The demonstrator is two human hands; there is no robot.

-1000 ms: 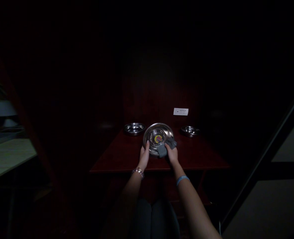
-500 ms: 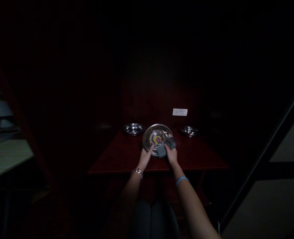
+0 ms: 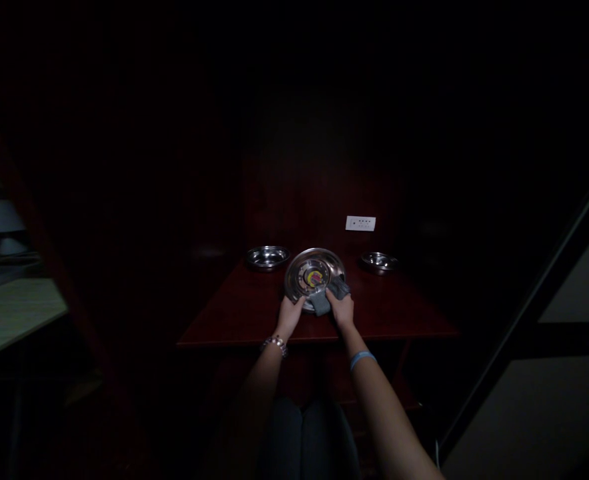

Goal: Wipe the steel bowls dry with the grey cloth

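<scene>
A shiny round metal bowl (image 3: 298, 272) is tilted up toward me over the table, with a yellow and red label (image 3: 315, 278) at its middle. My left hand (image 3: 290, 316) grips its lower left rim, thumb on the inner side and the other fingers hidden behind. At the lower right rim, my right hand (image 3: 342, 308) is closed on a grey cloth (image 3: 319, 302), pressing it against the bowl. Part of the cloth hangs over the near rim.
On the dark red table (image 3: 244, 320) stand a metal bowl (image 3: 267, 258) at back left and a smaller metal bowl (image 3: 379, 263) at back right. A white socket panel (image 3: 360, 223) is on the wall behind. A pale tabletop (image 3: 14, 313) lies far left.
My right hand and the cloth have shifted slightly left along the bowl's near side. The bowl stays in nearly the same tilted pose, and my left hand keeps its hold.
</scene>
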